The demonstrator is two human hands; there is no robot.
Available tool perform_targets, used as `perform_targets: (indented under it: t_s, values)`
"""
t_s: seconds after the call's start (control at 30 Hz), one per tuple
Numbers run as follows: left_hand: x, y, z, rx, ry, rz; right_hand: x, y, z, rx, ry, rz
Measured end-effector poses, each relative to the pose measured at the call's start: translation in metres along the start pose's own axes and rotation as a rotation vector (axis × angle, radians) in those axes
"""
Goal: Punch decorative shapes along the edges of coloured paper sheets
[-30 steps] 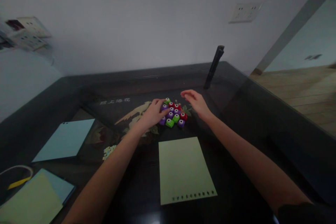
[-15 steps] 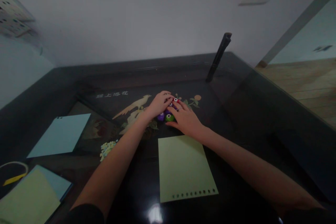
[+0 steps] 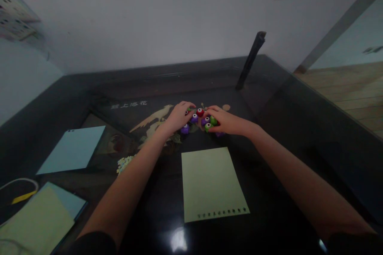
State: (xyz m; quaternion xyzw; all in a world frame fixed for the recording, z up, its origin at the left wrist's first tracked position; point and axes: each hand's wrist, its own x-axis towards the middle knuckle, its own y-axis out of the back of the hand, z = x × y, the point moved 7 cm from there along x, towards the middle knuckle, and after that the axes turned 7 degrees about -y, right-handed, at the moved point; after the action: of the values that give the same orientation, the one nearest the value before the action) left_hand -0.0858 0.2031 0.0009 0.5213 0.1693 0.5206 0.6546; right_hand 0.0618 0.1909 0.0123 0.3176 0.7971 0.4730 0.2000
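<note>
Several small toys, each with one big white eye, lie in a loose cluster on the dark table. My left hand curls over a green toy, which its fingers partly hide. Just under that palm sits a purple toy. Between the hands are another purple toy and a red toy. My right hand is cupped around a few toys, including a green one and a purple one, with thumb and fingers on either side.
A pale yellow-green sheet lies in front of the hands. Small pale pieces are heaped by my left forearm. A blue sheet and stacked papers lie left. A dark post rises at the back right.
My hands were together over the bunched toys; now they are apart. The right hand has moved right with some toys, and the cluster has spread out.
</note>
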Motion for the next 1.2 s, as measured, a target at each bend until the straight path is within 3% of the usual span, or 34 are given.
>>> perform_targets:
  t_s: [0.23, 0.47, 0.6, 0.73, 0.9, 1.2]
  values:
    - [0.002, -0.004, 0.016, 0.005, -0.145, -0.099, 0.004, 0.004, 0.018, -0.010, -0.103, 0.119]
    - [-0.001, 0.000, 0.027, -0.195, -0.155, -0.183, 0.011, 0.000, 0.030, 0.063, -0.206, 0.315]
    - [-0.002, -0.001, 0.029, -0.288, -0.101, -0.074, 0.015, -0.002, 0.022, 0.176, -0.147, 0.362]
    - [-0.003, 0.001, 0.021, -0.186, 0.009, 0.105, 0.017, -0.003, 0.013, 0.292, -0.081, 0.358]
    - [-0.005, 0.001, 0.019, -0.094, 0.041, 0.194, 0.020, -0.010, 0.012, 0.425, -0.066, 0.363]
    - [-0.003, -0.008, 0.016, -0.159, -0.007, 0.081, 0.023, -0.016, 0.014, 0.541, -0.089, 0.406]
